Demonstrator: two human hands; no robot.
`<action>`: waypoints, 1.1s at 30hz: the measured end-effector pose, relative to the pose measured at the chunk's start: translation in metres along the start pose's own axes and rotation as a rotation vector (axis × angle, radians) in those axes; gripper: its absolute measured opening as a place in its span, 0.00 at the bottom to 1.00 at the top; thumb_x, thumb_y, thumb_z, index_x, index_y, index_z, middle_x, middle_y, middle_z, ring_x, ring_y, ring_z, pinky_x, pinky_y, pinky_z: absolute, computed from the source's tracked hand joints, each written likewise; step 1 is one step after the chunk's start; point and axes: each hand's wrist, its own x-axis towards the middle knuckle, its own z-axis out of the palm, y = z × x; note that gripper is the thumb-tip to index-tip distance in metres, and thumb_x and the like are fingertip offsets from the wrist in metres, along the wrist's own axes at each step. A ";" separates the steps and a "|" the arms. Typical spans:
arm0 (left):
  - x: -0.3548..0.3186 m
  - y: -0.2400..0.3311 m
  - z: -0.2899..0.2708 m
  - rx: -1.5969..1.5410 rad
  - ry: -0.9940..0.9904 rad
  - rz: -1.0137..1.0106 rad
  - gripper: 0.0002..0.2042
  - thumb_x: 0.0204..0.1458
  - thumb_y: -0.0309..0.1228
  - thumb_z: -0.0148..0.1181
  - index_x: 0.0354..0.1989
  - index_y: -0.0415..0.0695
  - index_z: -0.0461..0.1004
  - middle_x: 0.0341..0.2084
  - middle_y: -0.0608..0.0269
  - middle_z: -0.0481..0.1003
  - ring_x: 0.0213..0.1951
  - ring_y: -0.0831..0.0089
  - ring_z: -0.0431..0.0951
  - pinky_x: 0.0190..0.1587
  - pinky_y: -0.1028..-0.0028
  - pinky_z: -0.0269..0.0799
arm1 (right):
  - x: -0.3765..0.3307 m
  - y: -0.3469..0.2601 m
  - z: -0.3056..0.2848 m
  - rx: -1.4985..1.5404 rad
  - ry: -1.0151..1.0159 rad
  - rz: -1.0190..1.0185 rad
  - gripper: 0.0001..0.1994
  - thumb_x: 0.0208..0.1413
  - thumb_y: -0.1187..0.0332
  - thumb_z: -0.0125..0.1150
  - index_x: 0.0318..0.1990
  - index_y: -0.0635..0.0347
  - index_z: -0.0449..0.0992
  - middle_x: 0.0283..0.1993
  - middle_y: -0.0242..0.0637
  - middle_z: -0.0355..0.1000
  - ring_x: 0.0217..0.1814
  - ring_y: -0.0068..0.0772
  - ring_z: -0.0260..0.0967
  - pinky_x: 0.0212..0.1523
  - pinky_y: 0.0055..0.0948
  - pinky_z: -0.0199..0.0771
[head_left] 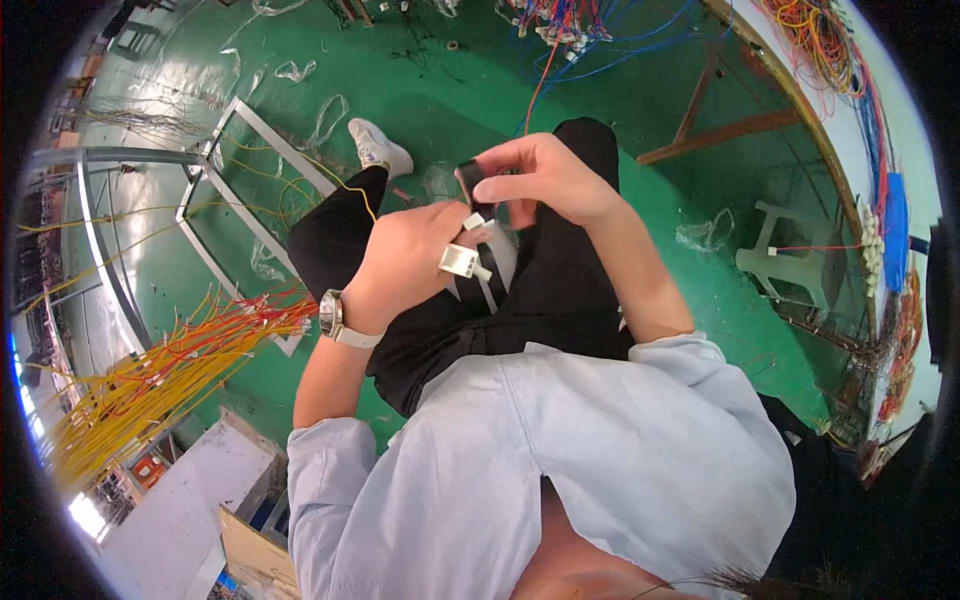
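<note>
Over my lap, my left hand [408, 255] is closed, with a white plastic connector [459, 261] sticking out at its fingers. A smaller white connector piece [473, 221] shows just above it. One thin yellow wire [362, 194] runs from the left into this hand. Right beside it, my right hand [548, 182] is closed, thumb and fingers pinching a dark band that looks like black tape [467, 180]. The fingertips of my left hand are partly hidden, so how the wire and connectors join cannot be seen. A red wire [541, 93] passes down behind my right hand.
A bundle of yellow and red wires [190, 350] juts in at the left, near a grey metal frame [235, 200]. To the right stand a pale plastic stool [790, 255] and a board hung with wires [880, 150]. More wires and connectors [570, 30] lie at the top.
</note>
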 end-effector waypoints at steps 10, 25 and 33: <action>-0.008 0.002 -0.009 0.031 0.006 0.019 0.12 0.51 0.35 0.60 0.24 0.42 0.65 0.17 0.57 0.67 0.21 0.57 0.72 0.21 0.62 0.65 | -0.013 -0.011 0.020 -0.171 0.103 -0.206 0.15 0.44 0.72 0.67 0.43 0.64 0.78 0.30 0.27 0.74 0.21 0.09 0.61 0.16 0.12 0.56; -0.005 -0.009 -0.013 0.686 0.164 0.237 0.15 0.48 0.37 0.58 0.42 0.42 0.72 0.27 0.70 0.65 0.24 0.83 0.69 0.18 0.82 0.63 | -0.034 0.026 0.033 0.127 0.077 -0.394 0.11 0.50 0.76 0.60 0.42 0.66 0.74 0.47 0.34 0.66 0.51 0.26 0.63 0.55 0.28 0.62; -0.003 -0.001 -0.017 0.460 0.184 0.210 0.10 0.46 0.32 0.61 0.36 0.44 0.72 0.25 0.69 0.65 0.20 0.77 0.69 0.18 0.79 0.64 | -0.036 0.022 0.057 0.087 0.231 -0.436 0.13 0.45 0.78 0.60 0.41 0.63 0.71 0.43 0.32 0.61 0.44 0.20 0.60 0.44 0.22 0.66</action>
